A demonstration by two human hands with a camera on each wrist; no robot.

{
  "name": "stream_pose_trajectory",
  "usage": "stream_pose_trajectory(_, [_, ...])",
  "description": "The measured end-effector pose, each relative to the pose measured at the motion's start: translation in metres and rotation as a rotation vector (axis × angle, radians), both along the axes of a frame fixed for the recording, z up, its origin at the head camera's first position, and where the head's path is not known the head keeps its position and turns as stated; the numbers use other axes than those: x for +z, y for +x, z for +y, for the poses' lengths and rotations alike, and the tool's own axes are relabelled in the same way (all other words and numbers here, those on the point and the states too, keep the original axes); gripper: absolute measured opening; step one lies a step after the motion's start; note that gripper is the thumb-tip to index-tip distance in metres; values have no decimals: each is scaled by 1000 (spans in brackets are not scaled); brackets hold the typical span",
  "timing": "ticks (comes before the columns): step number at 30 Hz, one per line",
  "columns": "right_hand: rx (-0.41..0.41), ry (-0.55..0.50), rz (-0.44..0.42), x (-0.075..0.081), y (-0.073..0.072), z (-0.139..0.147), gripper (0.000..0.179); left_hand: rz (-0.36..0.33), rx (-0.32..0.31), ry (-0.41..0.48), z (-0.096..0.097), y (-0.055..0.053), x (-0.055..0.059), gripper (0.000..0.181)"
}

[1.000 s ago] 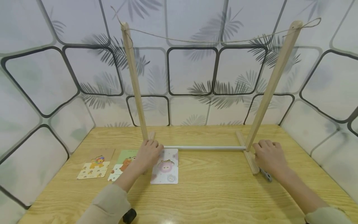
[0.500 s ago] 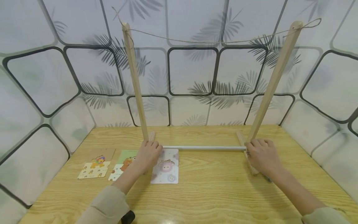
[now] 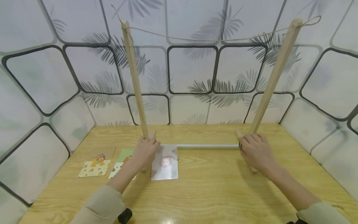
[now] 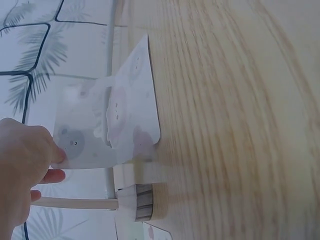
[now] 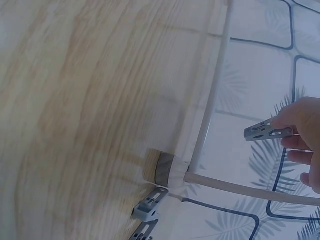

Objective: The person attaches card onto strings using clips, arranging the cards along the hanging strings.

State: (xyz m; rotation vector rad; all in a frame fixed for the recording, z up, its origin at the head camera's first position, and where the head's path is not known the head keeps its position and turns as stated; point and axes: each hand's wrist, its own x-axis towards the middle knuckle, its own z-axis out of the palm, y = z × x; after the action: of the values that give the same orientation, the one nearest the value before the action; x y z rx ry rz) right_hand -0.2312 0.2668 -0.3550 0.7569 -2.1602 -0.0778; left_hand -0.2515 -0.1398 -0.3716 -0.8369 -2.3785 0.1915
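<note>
My left hand (image 3: 145, 151) pinches one corner of a pale card (image 3: 164, 171) with a pink round character on it. In the left wrist view the card (image 4: 80, 120) stands raised off the tabletop, tilted, beside the foot of a wooden post. My right hand (image 3: 258, 151) is in front of the right post, and a small metal clothespin (image 3: 240, 145) shows at its fingertips. The right wrist view shows this grey clothespin (image 5: 260, 131) pinched between thumb and fingers. Two more metal clothespins, the nearer one (image 5: 151, 204) in full, lie by the post's foot.
Two wooden posts, left (image 3: 135, 81) and right (image 3: 275, 77), carry a sagging twine line (image 3: 195, 39) between their tops. A white rod (image 3: 207, 146) joins their bases. A lion card (image 3: 96, 163) and a green-topped card (image 3: 118, 166) lie at the left.
My right hand has shifted left from beside the right base, and a clothespin now shows in its fingers. My left hand has moved slightly up, and the pink card has tilted with it.
</note>
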Motion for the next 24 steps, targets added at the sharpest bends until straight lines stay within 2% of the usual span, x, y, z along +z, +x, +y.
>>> stream_pose_trajectory(6, [6, -7, -18, 6, 1, -6, 29, 29, -36, 36, 1, 2, 5, 15])
stream_pose_trajectory(12, [4, 5, -48, 8, 3, -10, 34, -16, -48, 79, 1, 6, 12, 13])
stream_pose_trajectory(15, [20, 9, -35, 8, 3, -10, 34, -25, -52, 84, 1, 7, 17, 12])
stream_pose_trajectory(24, [53, 0, -7, 7, 1, -11, 34, 128, -51, 11, 0, 13, 31, 6])
